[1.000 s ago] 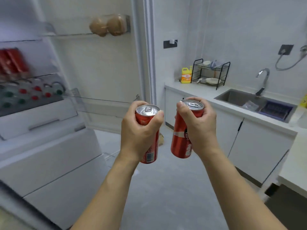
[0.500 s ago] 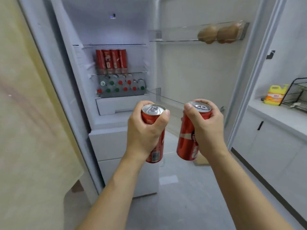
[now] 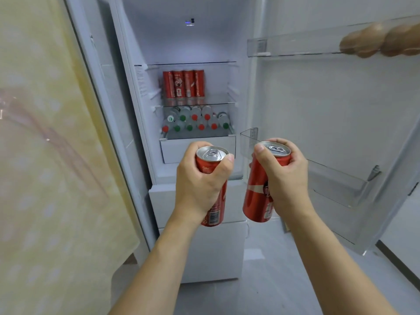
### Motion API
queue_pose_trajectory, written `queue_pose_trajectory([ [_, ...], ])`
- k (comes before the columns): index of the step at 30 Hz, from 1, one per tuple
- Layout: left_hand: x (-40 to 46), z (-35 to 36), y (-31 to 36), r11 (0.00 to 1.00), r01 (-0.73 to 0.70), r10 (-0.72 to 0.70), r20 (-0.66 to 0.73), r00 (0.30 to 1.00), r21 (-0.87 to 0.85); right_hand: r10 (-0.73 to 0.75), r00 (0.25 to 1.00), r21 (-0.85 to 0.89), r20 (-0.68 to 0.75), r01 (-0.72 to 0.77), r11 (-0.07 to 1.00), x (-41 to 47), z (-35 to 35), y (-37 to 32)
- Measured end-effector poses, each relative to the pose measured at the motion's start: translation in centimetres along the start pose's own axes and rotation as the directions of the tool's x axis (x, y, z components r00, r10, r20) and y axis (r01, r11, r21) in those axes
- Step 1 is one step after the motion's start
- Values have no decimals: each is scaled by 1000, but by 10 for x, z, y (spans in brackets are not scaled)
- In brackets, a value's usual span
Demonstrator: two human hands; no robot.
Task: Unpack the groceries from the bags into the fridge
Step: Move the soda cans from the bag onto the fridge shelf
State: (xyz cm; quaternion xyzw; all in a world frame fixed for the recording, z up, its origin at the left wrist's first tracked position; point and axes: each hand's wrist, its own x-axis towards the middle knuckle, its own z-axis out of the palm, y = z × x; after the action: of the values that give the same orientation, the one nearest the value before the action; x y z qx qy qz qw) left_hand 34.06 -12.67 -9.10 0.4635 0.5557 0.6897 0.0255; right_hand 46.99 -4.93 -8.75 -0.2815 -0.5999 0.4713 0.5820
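In the head view, a tall red aluminium drink can [image 3: 212,189] is held upright in the left hand [image 3: 200,185], and a second tall red drink can [image 3: 259,189] in the right hand [image 3: 285,180]; the fingers of each hand are curled tight round their can. Both cans are held just in front of the open white fridge [image 3: 191,42]. A row of matching red cans [image 3: 183,84] is seen on a glass shelf [image 3: 193,103], with capped clear bottles [image 3: 195,121] beneath. The cans are probably best set upright beside that row, one at a time, so nothing gets knocked over.
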Motion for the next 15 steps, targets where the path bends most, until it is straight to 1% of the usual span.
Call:
queue_pose_trajectory([
  [5,26,16,-19,1000,19,-19,-16,1000,-5,8,1000,3,9,-8,1000,32,5,16],
  [11,56,48,-41,1000,8,-7,-36,999,28,13,999,29,35,-14,999,81,1,35],
  [15,81,62,-50,999,-1,4,-72,997,43,18,997,59,69,-22,998,114,7,46],
])
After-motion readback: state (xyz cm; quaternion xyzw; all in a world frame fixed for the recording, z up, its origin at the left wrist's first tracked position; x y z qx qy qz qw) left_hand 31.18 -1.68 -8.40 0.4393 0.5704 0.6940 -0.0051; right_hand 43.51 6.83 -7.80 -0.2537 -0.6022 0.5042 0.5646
